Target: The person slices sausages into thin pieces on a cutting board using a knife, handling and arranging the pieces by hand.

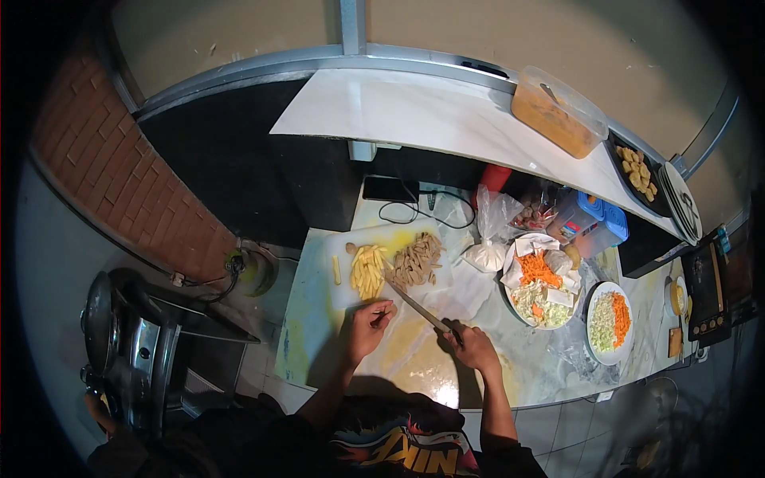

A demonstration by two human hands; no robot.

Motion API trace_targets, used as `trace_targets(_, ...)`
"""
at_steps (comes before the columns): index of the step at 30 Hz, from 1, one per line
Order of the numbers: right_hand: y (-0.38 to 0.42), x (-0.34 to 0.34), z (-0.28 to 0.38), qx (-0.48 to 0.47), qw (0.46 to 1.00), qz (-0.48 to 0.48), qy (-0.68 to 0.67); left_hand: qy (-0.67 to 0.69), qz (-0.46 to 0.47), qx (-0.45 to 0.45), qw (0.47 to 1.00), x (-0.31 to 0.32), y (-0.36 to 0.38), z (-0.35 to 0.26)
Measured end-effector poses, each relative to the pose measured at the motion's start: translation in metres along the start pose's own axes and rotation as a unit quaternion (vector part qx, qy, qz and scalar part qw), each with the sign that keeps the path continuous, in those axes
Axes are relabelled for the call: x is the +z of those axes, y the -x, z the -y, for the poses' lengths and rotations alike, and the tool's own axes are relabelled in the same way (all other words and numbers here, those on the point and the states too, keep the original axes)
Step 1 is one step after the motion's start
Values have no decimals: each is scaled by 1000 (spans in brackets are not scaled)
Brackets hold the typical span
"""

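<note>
My right hand (472,347) is wrapped round the dark handle of a knife (418,306), whose blade points up and left to the cutting board (341,296). The blade tip is between a pile of yellow strips (368,272) and a pile of brownish-grey pieces (417,261). My left hand (370,328) is just below the board's front edge, its fingers curled together near the yellow strips. Whether something small is between them cannot be made out. One yellow strip (336,269) lies apart at the board's left.
Right of the board are a tied plastic bag (488,253), a plate of shredded vegetables (541,313), a second plate (593,334) and blue-lidded containers (612,225). A shelf (430,107) behind holds an orange-filled tub (558,119). A stove (143,350) stands left, beside a person's hand (101,412).
</note>
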State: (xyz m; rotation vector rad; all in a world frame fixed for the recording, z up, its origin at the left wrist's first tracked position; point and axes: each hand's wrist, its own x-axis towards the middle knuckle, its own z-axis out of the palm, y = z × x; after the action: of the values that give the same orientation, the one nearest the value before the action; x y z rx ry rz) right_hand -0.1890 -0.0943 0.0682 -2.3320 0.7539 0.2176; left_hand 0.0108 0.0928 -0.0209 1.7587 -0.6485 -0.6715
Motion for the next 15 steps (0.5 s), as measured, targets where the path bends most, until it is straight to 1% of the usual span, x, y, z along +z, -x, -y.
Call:
trace_targets(3,-7,3,-9,-8,999,-19,26,15,-24,43,999,6,-1,-7)
trace_targets(5,-11,1,-10,-12,999,-24,30,-1,-52,55,997,9,-8,-5)
trace_targets(6,-13,2,-12,-21,998,-44,36,-8,-65,61,996,9,-10,-10)
trace_targets(8,-16,7,-19,-39,995,-82,47,-45,-72,64,994,6,-12,-19)
trace_targets(9,-18,7,-20,-38,994,-86,51,-64,-77,64,993,4,-14,-25)
trace_targets(12,-19,7,-20,-35,993,-96,57,-79,-79,109,988,2,-25,-21)
trace_targets(15,-17,6,-16,-33,992,-103,58,-94,-91,117,984,5,-35,-16)
